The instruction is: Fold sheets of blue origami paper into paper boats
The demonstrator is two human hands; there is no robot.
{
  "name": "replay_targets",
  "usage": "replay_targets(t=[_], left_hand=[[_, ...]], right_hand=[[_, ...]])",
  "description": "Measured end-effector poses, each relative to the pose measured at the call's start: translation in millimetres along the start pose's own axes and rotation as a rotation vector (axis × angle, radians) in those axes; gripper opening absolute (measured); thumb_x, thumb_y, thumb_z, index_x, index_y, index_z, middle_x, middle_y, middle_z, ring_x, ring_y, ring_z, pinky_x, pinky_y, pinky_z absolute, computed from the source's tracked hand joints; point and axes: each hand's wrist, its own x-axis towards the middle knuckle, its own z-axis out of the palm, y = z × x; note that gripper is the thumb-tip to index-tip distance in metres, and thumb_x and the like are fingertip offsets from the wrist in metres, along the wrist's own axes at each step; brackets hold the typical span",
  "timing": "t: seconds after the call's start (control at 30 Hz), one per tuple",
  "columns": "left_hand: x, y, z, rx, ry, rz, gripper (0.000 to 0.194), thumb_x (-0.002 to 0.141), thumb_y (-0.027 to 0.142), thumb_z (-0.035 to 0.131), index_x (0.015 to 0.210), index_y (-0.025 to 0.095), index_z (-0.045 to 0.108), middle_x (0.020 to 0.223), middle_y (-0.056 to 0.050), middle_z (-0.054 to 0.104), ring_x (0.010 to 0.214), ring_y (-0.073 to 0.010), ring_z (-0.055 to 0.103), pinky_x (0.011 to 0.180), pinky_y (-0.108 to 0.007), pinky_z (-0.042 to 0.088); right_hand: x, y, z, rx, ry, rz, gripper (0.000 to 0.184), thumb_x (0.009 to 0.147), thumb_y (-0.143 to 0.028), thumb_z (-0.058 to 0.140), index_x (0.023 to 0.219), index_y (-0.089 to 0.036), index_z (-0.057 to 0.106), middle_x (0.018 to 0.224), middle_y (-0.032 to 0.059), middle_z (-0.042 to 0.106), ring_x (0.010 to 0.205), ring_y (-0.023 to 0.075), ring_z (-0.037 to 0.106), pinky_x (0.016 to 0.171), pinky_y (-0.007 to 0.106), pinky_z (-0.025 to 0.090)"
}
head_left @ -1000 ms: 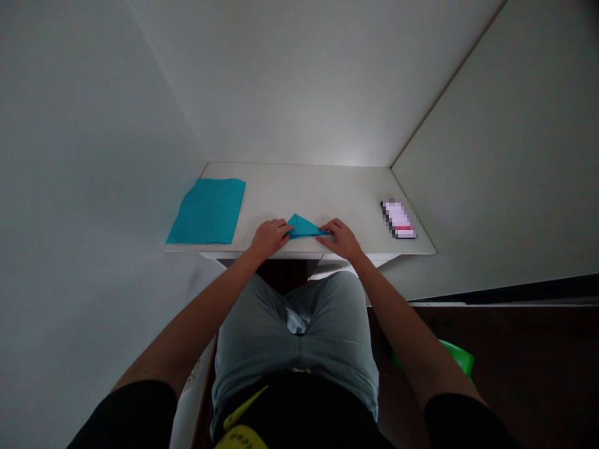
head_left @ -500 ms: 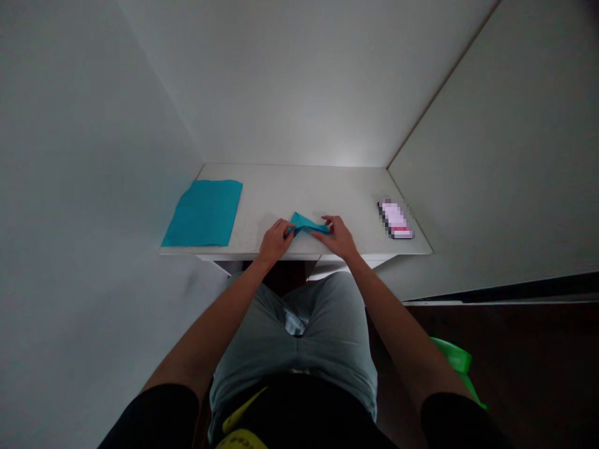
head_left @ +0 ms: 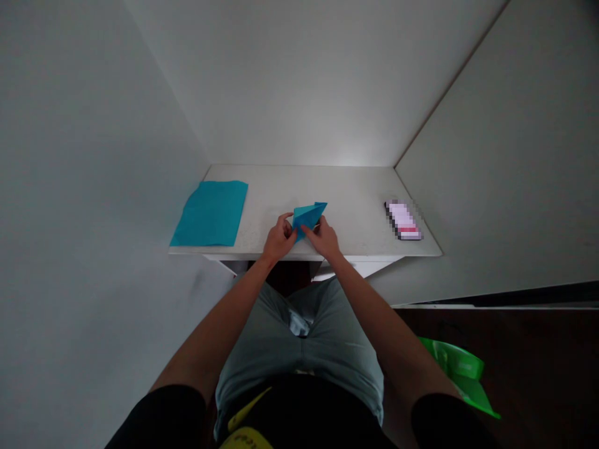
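A small piece of folded blue paper (head_left: 309,216) is held up between my two hands, just over the front part of the white table. My left hand (head_left: 279,238) grips its left edge with the thumb and fingers. My right hand (head_left: 323,239) pinches its lower right side, thumb on the near face and the fingers partly hidden behind. The paper is tilted, with a pointed corner towards the upper right. Flat at the table's left end lies a blue sheet (head_left: 210,214).
A phone (head_left: 403,219), its screen blurred out, lies near the right end of the white table (head_left: 350,187). Walls enclose the table at the back and both sides. A green plastic object (head_left: 461,365) stands on the dark floor at lower right.
The folded paper has been lifted and turned, so a broader face and its pointed corner show. My right hand has moved left, closer to my left hand. The view has shifted slightly.
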Motion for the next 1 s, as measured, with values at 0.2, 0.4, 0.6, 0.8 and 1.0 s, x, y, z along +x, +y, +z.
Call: replay_targets(t=[0.2, 0.4, 0.6, 0.8, 1.0], left_hand=[[5.0, -5.6, 0.0, -0.082, 0.105, -0.045, 0.057, 0.093, 0.021, 0.068, 0.149, 0.020, 0.057, 0.093, 0.000, 0.064, 0.080, -0.0166, 0.062, 0.072, -0.028, 0.051], [14.7, -22.3, -8.8, -0.128, 0.177, -0.051, 0.036, 0.085, 0.015, 0.068, 0.119, 0.021, 0.077, 0.128, -0.011, 0.062, 0.117, -0.0250, 0.066, 0.099, -0.040, 0.061], [17.8, -27.9, -16.9, -0.276, 0.039, -0.123, 0.031, 0.087, 0.019, 0.057, 0.109, 0.020, 0.079, 0.134, -0.012, 0.072, 0.130, -0.0284, 0.067, 0.114, -0.048, 0.057], [17.2, -20.2, -14.4, -0.410, 0.008, -0.235, 0.044, 0.100, 0.050, 0.059, 0.128, 0.020, 0.073, 0.138, -0.013, 0.074, 0.121, -0.0304, 0.071, 0.093, -0.044, 0.065], [16.9, -15.1, -15.9, -0.312, -0.066, -0.178, 0.047, 0.082, 0.052, 0.087, 0.116, 0.021, 0.081, 0.119, -0.010, 0.083, 0.111, -0.0278, 0.075, 0.099, -0.042, 0.063]], right_hand=[[5.1, 8.6, 0.6, 0.055, -0.018, -0.121, 0.041, 0.100, -0.037, 0.056, 0.137, -0.027, 0.071, 0.099, 0.0051, 0.078, 0.081, 0.0241, 0.066, 0.079, 0.036, 0.051], [4.6, 14.0, -11.9, 0.305, -0.128, -0.194, 0.041, 0.096, -0.030, 0.050, 0.123, -0.025, 0.081, 0.101, 0.0047, 0.077, 0.077, 0.0198, 0.063, 0.083, 0.037, 0.054], [8.0, 18.1, -11.0, 0.450, -0.110, -0.071, 0.034, 0.093, -0.036, 0.057, 0.115, -0.024, 0.080, 0.078, 0.0000, 0.070, 0.069, 0.0191, 0.064, 0.073, 0.034, 0.053], [9.1, 23.0, -12.5, 0.525, -0.119, -0.065, 0.034, 0.087, -0.036, 0.063, 0.112, -0.025, 0.083, 0.072, -0.0012, 0.072, 0.070, 0.0190, 0.066, 0.076, 0.034, 0.057], [5.0, 18.4, -18.5, 0.535, -0.211, -0.136, 0.029, 0.086, -0.043, 0.072, 0.102, -0.024, 0.086, 0.094, 0.0039, 0.082, 0.082, 0.0197, 0.069, 0.082, 0.036, 0.059]])
